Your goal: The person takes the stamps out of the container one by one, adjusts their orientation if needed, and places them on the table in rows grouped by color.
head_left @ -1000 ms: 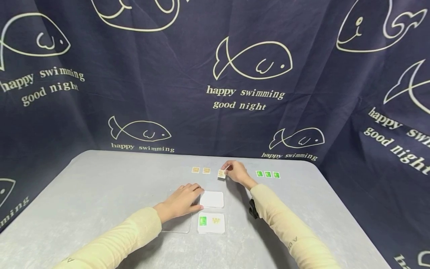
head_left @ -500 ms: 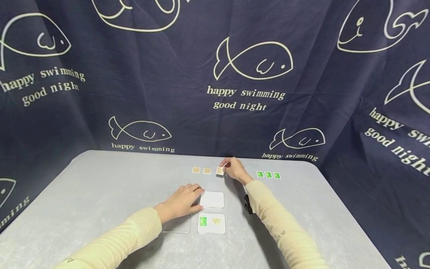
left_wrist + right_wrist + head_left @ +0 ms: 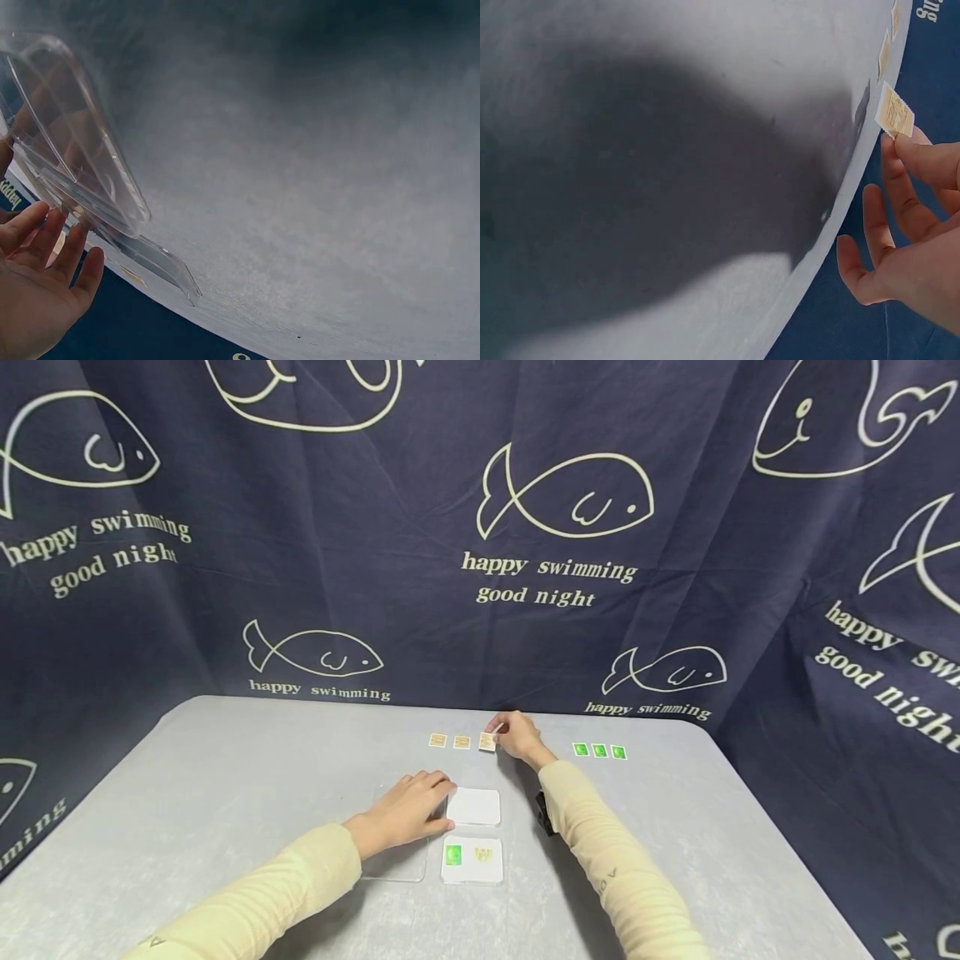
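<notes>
My right hand (image 3: 517, 737) pinches a tan postage stamp (image 3: 895, 112) by one corner between thumb and index finger, at the right end of a row with two other tan stamps (image 3: 462, 742). The right wrist view shows it tilted close over the table, its other fingers spread. My left hand (image 3: 405, 806) rests with relaxed fingers on a clear plastic case (image 3: 82, 142) left of the middle. Against its fingertips is the white-lined upper compartment (image 3: 477, 807). Below that, a white-lined compartment (image 3: 472, 875) carries a green stamp (image 3: 453, 855) and a tan one (image 3: 483, 854).
Several stamps lie at the back of the grey table (image 3: 247, 777); the green ones (image 3: 599, 750) form a row right of my right hand. A dark blue curtain (image 3: 420, 552) with white fish drawings hangs behind the table's far edge.
My right hand has moved left with the pinched tan stamp, closer to the other two tan stamps. The left hand and the plastic case have stayed in place.
</notes>
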Motion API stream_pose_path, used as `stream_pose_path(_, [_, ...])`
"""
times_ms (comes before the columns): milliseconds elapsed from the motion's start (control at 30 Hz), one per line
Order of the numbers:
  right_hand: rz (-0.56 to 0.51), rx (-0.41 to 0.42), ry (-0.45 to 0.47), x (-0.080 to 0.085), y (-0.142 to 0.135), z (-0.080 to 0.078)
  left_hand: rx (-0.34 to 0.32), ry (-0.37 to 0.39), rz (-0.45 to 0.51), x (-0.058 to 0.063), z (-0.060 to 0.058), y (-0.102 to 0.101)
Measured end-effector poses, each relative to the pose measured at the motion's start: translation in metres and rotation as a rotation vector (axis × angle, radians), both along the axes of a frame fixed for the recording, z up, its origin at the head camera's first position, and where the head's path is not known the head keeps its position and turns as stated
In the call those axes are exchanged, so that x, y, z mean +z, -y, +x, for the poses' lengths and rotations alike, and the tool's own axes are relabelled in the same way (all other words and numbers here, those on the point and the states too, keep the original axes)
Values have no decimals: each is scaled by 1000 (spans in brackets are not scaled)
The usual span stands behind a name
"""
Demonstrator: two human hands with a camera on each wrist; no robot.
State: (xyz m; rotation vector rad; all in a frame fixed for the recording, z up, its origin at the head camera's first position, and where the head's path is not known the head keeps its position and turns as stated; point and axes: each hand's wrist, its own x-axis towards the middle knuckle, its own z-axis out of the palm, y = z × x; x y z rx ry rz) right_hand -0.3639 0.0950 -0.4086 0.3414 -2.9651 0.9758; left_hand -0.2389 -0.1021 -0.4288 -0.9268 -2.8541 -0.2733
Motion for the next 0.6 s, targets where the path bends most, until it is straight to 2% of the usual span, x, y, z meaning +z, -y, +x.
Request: stream_pose_path(600, [32, -16, -35, -11, 8, -5, -1, -28, -11, -3, -1, 0])
